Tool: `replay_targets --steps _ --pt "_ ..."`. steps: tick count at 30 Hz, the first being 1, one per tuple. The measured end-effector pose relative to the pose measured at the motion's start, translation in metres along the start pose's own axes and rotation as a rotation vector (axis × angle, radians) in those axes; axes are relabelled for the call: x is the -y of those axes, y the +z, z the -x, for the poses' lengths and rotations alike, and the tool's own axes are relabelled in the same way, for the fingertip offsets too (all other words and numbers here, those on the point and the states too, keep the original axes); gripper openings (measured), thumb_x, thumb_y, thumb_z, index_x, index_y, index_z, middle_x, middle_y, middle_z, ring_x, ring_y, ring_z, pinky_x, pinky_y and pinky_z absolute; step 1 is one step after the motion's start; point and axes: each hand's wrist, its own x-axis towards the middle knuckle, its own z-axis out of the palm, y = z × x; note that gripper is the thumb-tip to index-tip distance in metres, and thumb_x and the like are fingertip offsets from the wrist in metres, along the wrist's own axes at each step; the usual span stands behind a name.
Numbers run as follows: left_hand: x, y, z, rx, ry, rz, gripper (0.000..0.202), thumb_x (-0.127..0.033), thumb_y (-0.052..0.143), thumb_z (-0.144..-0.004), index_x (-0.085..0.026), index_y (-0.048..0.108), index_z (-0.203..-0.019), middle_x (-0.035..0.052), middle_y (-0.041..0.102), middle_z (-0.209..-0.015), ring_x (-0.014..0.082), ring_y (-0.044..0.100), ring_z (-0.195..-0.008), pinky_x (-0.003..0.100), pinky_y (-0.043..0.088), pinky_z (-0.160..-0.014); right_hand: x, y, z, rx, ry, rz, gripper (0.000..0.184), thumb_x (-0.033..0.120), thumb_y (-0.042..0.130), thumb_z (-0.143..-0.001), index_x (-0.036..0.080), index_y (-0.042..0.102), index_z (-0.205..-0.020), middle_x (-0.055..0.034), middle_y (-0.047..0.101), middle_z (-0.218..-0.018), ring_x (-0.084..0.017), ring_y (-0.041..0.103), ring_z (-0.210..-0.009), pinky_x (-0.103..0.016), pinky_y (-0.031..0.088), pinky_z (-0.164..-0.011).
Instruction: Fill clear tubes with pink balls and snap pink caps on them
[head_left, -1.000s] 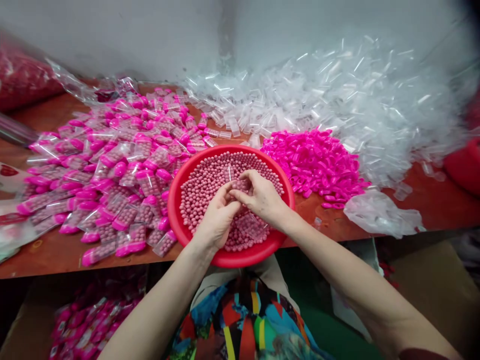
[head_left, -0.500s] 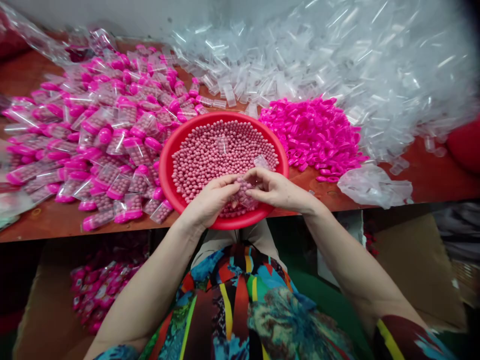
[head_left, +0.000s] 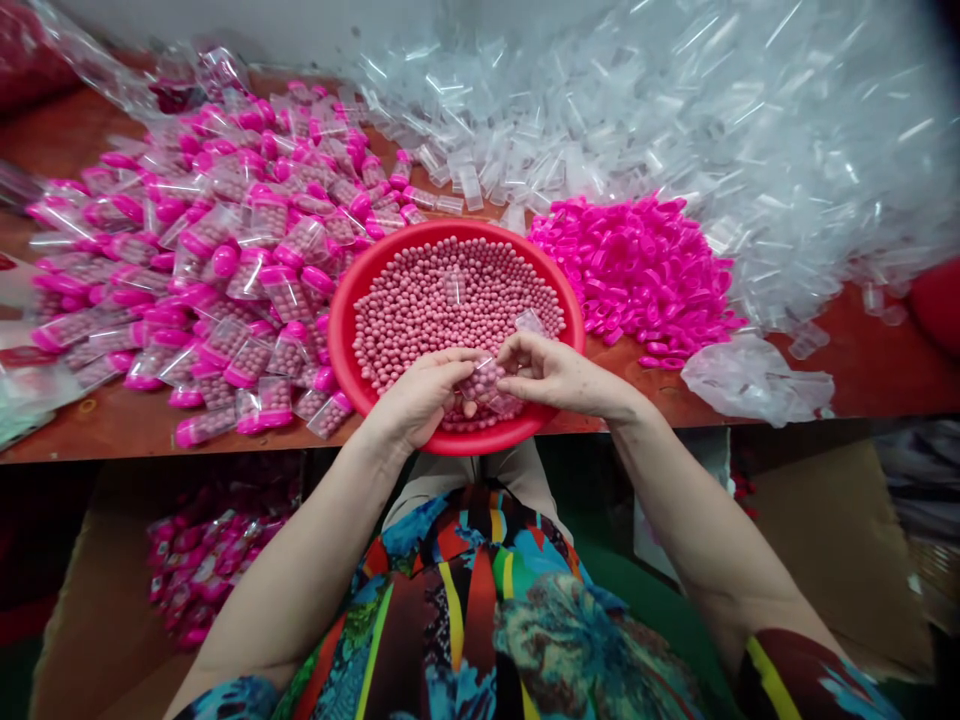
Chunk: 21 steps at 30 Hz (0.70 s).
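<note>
Above the near side of a red basin point(head_left: 343, 345) full of pink beads point(head_left: 420, 290), my left hand point(head_left: 427, 395) grips a small clear plastic container point(head_left: 484, 380) with pink beads in it. My right hand point(head_left: 562, 378) is at the container's right side, thumb and forefinger curled together. What those fingertips pinch, if anything, is too small to tell. Two other clear containers lie on the beads: one container point(head_left: 454, 288) near the middle, another container point(head_left: 529, 321) just beyond my right hand.
Bead-filled containers with pink caps point(head_left: 247, 270) are heaped on the left of the brown table point(head_left: 600, 425). Loose pink caps point(head_left: 637, 275) lie right of the basin, with clear containers point(head_left: 675, 120) piled behind. A crumpled plastic bag point(head_left: 757, 380) rests near the front edge.
The whole scene has shifted slightly rightward in view. My hands stay together over the basin, with the right fingers a little adjusted at the container.
</note>
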Motion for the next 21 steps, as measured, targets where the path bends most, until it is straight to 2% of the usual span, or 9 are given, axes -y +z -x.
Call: replay_targets --steps 6,11,15,17,21 --pt "0.0052 -0.0020 0.0001 -0.020 0.063 -0.043 0.017 -0.015 0.068 -0.075 -0.013 0.074 -0.091 0.0068 0.067 -0.076 0.0125 0.056 -0.057 0.021 0.038 -0.046 0.0034 0.0042 0.0001 0.006 -0.024 0.129 0.013 0.025 0.064 -0.085 0.021 0.056 -0.094 0.0015 0.061 -0.087 -0.013 0.057 -0.078 -0.025 0.048 -0.069" --pt "0.0072 -0.0045 -0.0022 -0.054 0.110 -0.032 0.020 -0.017 0.070 -0.073 -0.014 0.075 -0.092 0.0046 0.067 -0.077 0.0112 0.055 -0.059 0.020 0.040 -0.048 0.0004 0.0029 -0.0001 -0.046 -0.016 0.025 0.018 0.030 0.067 -0.084 0.022 0.051 -0.086 0.0032 0.055 -0.081 -0.011 0.052 -0.071 -0.023 0.045 -0.063" --pt "0.0056 -0.0043 -0.0026 -0.067 0.111 -0.020 0.020 -0.018 0.070 -0.073 -0.014 0.075 -0.092 0.0052 0.067 -0.079 0.0126 0.056 -0.062 0.021 0.040 -0.049 -0.0040 0.0064 0.0005 -0.097 -0.068 0.084 0.024 0.032 0.069 -0.083 0.023 0.055 -0.101 0.0019 0.057 -0.089 -0.012 0.054 -0.074 -0.025 0.046 -0.066" --pt "0.0055 -0.0038 -0.0021 -0.049 0.108 -0.034 0.020 -0.018 0.070 -0.073 -0.013 0.075 -0.092 0.0054 0.068 -0.079 0.0127 0.057 -0.064 0.020 0.041 -0.052 -0.0036 0.0089 0.0011 -0.096 -0.088 0.155 0.021 0.029 0.066 -0.085 0.023 0.056 -0.103 0.0022 0.058 -0.087 -0.013 0.053 -0.073 -0.026 0.046 -0.067" --pt "0.0069 -0.0031 -0.0016 -0.046 0.119 -0.068 0.018 -0.018 0.069 -0.074 -0.013 0.076 -0.090 0.0044 0.067 -0.075 0.0117 0.056 -0.062 0.020 0.041 -0.054 0.0005 0.0091 0.0013 -0.055 -0.077 0.179 0.012 0.025 0.064 -0.085 0.022 0.055 -0.093 0.0028 0.058 -0.084 -0.013 0.055 -0.076 -0.026 0.046 -0.072"
